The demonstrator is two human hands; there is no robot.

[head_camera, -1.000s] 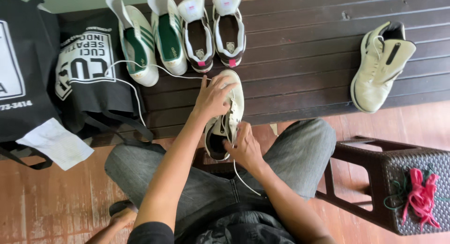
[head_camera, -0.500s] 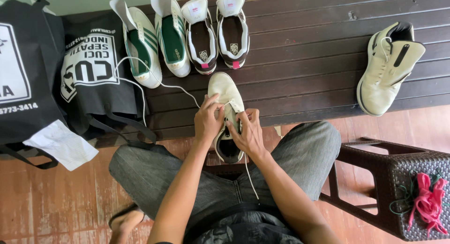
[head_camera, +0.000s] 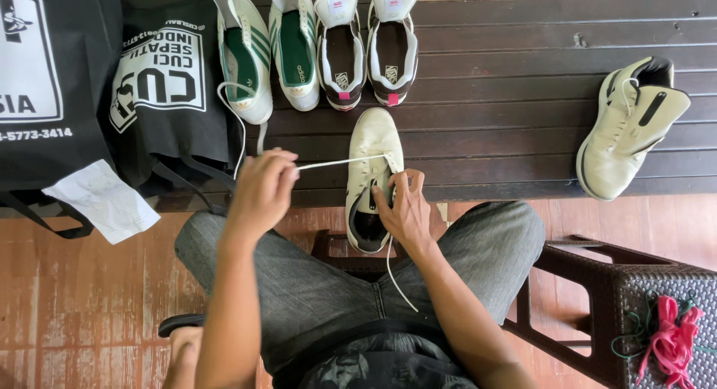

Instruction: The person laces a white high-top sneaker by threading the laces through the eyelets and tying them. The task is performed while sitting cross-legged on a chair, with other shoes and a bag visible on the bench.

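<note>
A cream sneaker (head_camera: 371, 153) lies toe-away on the dark wooden bench (head_camera: 508, 112), its heel over the bench edge between my knees. My left hand (head_camera: 261, 191) pinches the white shoelace (head_camera: 336, 163) and holds it taut out to the left of the shoe. My right hand (head_camera: 407, 210) grips the sneaker's right side near the eyelets, fingers on the lace there. A loose lace end (head_camera: 399, 281) hangs down over my grey trousers.
On the bench behind stand a green-and-white pair (head_camera: 269, 49) and a white-and-brown pair (head_camera: 366, 45); the cream sneaker's mate (head_camera: 627, 127) lies at right. Two black bags (head_camera: 97, 90) and a paper slip (head_camera: 104, 198) sit left. A brown stool (head_camera: 642, 299) holds pink laces (head_camera: 672, 340).
My left hand has pulled away from the shoe to the left, drawing the lace out taut. My right hand stays on the sneaker.
</note>
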